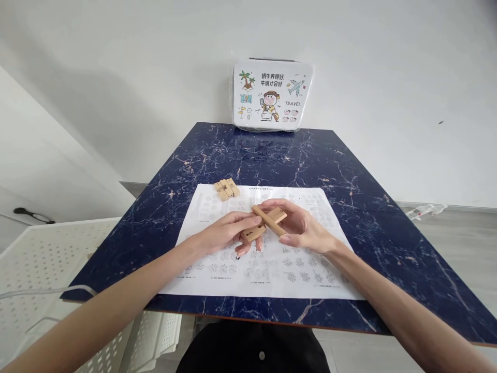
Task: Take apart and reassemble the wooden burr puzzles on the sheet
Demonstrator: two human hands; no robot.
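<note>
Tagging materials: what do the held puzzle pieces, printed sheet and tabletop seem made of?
Puzzle pieces: likely wood, smooth; tan-brown colour.
Printed sheet: probably matte paper; thin, white, lying flat.
Tabletop: glossy, reflecting the case; veined like marble, possibly laminate.

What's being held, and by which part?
Left hand: marked lower wooden puzzle piece, by its left part. Right hand: wooden bar crossing on top, thumb at its near end; other finger contacts unclear.

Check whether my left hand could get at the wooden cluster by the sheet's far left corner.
Probably yes: the wooden cluster lies just beyond your left hand, with only printed sheet visible between. It's occupied, though, holding wooden pieces together with your right hand.
</note>
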